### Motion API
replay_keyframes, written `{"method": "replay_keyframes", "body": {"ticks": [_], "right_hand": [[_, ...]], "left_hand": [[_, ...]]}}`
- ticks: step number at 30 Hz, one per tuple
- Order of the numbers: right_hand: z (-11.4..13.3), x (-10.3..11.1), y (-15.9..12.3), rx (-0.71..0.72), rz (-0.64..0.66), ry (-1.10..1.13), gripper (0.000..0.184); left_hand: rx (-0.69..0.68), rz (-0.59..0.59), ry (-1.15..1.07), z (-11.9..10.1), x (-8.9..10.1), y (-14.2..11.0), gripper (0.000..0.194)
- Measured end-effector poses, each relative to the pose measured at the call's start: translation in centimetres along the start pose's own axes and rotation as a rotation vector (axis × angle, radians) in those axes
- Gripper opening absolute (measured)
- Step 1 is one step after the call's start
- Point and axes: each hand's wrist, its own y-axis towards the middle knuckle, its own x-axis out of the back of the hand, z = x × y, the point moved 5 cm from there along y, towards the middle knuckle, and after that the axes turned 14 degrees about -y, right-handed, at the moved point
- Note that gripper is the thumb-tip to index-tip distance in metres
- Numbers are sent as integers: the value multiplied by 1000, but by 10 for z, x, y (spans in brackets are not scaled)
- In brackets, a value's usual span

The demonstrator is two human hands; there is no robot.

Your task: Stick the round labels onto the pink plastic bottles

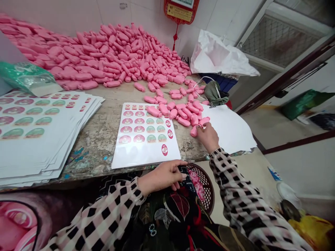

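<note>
My right hand (208,136) has its fingers closed on a small pink bottle-shaped piece (194,131) at the near right end of a loose group of pink pieces (185,113). In front of my body, my left hand (164,175) is empty, with its index finger stretched out and the others loosely bent apart. It lies at the front edge of a white sticker sheet (146,153) printed with pink and green oval labels. A few pink pieces rest on the sheet's upper right part. Some label spots in its lower part look blank.
A big heap of pink pieces (112,55) covers the back of the table (89,146). Stacked sticker sheets (34,153) lie at left, white paper (230,129) at right. Below the edge stands a brown basket (209,188) with labelled pink pieces. A white sack (220,55) sits behind.
</note>
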Motion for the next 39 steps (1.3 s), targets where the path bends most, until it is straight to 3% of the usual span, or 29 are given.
{"method": "replay_keyframes", "body": {"ticks": [3,7,9,11,14,17,20,23,26,28,31,35,39], "right_hand": [[7,-19,10,-55,66,31,53],[7,-22,1,-106,44,337,52],[17,-18,-16,-82,123,609,50],[37,-13,-45,-19,294,907,47],[76,0,-97,121,514,1177,40],[98,8,-129,238,618,1176,34],[95,7,-125,326,523,966,33],[81,0,-105,428,329,637,29],[74,-10,-94,522,202,339,27],[75,-12,-94,570,122,212,24],[78,-12,-97,617,30,107,20],[82,-13,-97,679,-17,39,21],[83,-12,-94,738,2,34,20]], "left_hand": [[-8,-19,-48,-2,7,-5,55],[-59,-88,-190,-7,22,-9,50],[-136,-185,-315,-13,31,-10,45],[-245,-276,-465,-20,39,-10,45],[-367,-295,-668,-26,44,-9,43],[-397,-221,-748,-27,43,-8,30],[-353,-260,-711,-27,49,-13,31],[-314,-413,-471,-31,63,-23,37],[-320,-610,112,-40,77,-35,32],[-333,-667,550,-45,79,-40,22],[-323,-595,892,-42,74,-38,18],[-262,-439,964,-32,69,-32,30],[-198,-384,1048,-28,69,-30,49]]}}
